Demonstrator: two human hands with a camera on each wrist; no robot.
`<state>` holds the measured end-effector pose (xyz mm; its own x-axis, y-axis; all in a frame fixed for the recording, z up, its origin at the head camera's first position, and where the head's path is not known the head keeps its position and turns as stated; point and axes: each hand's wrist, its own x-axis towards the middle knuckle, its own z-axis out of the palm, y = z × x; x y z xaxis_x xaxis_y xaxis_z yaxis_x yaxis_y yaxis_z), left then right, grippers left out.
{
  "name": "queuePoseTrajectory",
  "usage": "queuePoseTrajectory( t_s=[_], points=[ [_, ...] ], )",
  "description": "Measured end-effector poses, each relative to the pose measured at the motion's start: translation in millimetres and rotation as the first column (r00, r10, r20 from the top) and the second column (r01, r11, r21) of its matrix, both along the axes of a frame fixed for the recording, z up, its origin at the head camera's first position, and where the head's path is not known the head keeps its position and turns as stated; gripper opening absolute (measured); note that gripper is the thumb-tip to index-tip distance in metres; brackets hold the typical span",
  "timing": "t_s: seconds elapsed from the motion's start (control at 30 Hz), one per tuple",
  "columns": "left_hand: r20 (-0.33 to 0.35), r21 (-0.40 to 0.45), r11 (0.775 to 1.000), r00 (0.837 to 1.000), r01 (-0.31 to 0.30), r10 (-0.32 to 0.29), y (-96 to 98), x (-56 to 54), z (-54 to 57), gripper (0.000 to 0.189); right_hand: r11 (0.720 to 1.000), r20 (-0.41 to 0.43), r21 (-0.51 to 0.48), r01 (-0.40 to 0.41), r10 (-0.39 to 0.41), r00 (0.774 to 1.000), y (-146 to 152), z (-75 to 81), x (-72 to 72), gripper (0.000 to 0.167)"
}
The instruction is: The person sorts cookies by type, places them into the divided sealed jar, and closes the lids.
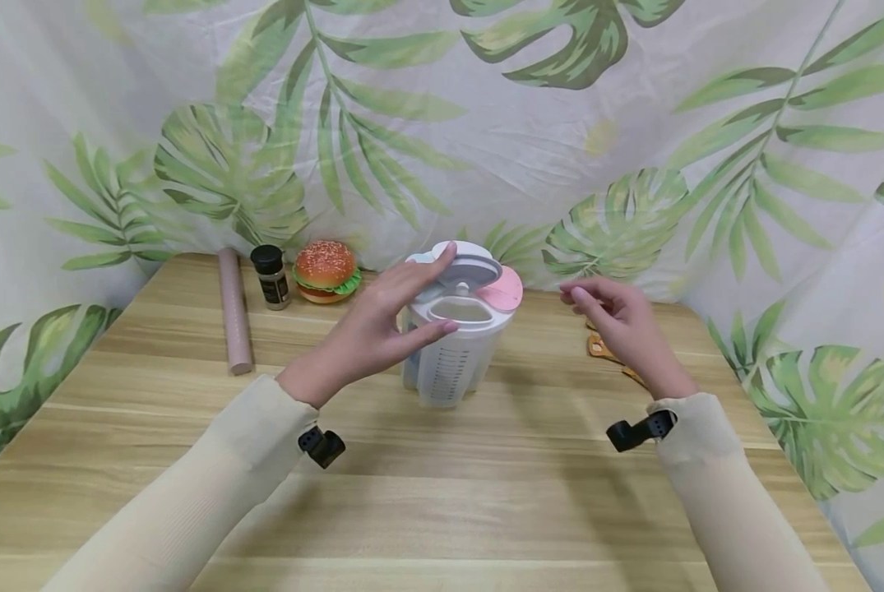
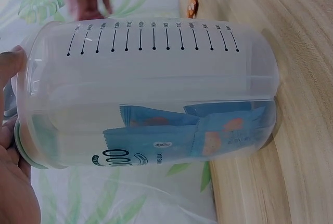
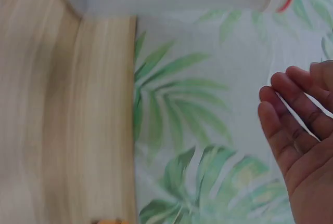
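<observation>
A clear divided food storage container (image 1: 449,362) with measuring marks stands upright on the table. Its grey flap (image 1: 474,270) is raised above an opening at the front; a pink flap (image 1: 504,289) lies on the right. My left hand (image 1: 382,325) spans the container's top, its index finger along the raised flap and its thumb at the near rim. In the left wrist view, blue snack packets (image 2: 208,130) sit inside one compartment. My right hand (image 1: 615,321) hovers to the right of the container, fingers loosely bent, holding nothing.
To the left are a pinkish tube (image 1: 234,312), a black-capped spice jar (image 1: 270,278) and a toy hamburger (image 1: 326,271). Orange-brown pieces (image 1: 600,347) lie partly hidden beneath the right hand in the head view. A leaf-patterned cloth (image 1: 442,123) hangs behind the wooden table (image 1: 412,510).
</observation>
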<state>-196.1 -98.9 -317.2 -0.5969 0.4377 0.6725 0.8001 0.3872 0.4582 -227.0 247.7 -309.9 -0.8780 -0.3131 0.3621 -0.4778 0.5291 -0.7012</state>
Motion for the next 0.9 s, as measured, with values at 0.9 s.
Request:
queuePoseTrajectory(
  t_s=[0.9],
  points=[
    [0.007,0.016,1.000,1.000,0.002,-0.002,2.0,0.3,0.7,0.084,0.817,0.202,0.558,0.145,-0.303,0.931,135.1,-82.0,5.5,0.043]
  ],
)
